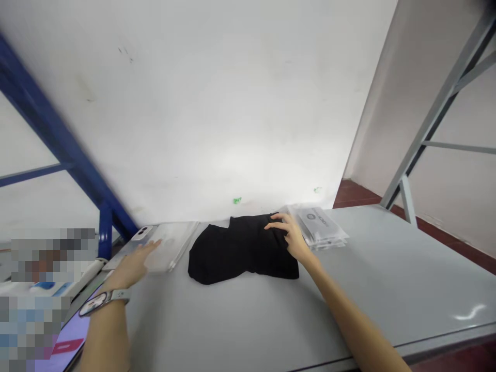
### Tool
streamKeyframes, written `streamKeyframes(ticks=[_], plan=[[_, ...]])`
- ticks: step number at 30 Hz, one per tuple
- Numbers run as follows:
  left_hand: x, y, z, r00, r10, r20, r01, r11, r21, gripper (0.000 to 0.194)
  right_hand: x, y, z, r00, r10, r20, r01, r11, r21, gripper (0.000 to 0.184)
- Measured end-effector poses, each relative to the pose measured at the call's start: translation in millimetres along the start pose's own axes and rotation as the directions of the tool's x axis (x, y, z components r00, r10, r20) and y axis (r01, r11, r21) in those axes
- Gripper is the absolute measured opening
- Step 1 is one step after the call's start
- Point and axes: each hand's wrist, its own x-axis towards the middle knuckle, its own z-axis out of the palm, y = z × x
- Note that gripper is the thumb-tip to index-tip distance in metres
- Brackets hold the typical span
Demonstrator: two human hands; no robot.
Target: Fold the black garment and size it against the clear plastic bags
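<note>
A black cloth garment (232,250) lies flat on the grey table (248,315). My right hand (290,235) is over its right end, fingers apart and slightly bent, the fingertips at the cloth. My left hand (134,263), a little blurred and wearing a watch (95,303), reaches over a stack of clear plastic bags (174,243) left of the garment. Its fingers are stretched out, and it grips nothing that I can see. A pale phone with dark camera lenses (142,232) lies at the back of that stack.
Behind my right hand rests a pile of printed, frosted plastic bags (320,225). A white panel (240,113) rises along the table's back edge. Blue metal framing (65,134) slants at the left, grey framing (434,119) at the right. A lit purple screen (73,336) is at the lower left.
</note>
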Motion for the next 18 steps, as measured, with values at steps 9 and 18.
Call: streamKeyframes(ticks=[9,18], plan=[[2,104,-9.5,0.931,0.290,-0.221,-0.301,0.953,-0.019,0.064,-3,-15,24,0.987,-0.047,0.154,0.062,0.994,-0.090,0.070],[-19,187,13.9,0.822,0.540,-0.179,-0.569,0.783,-0.252,0.039,6,-13,-16,0.995,-0.032,0.092,0.047,0.987,-0.155,0.053]])
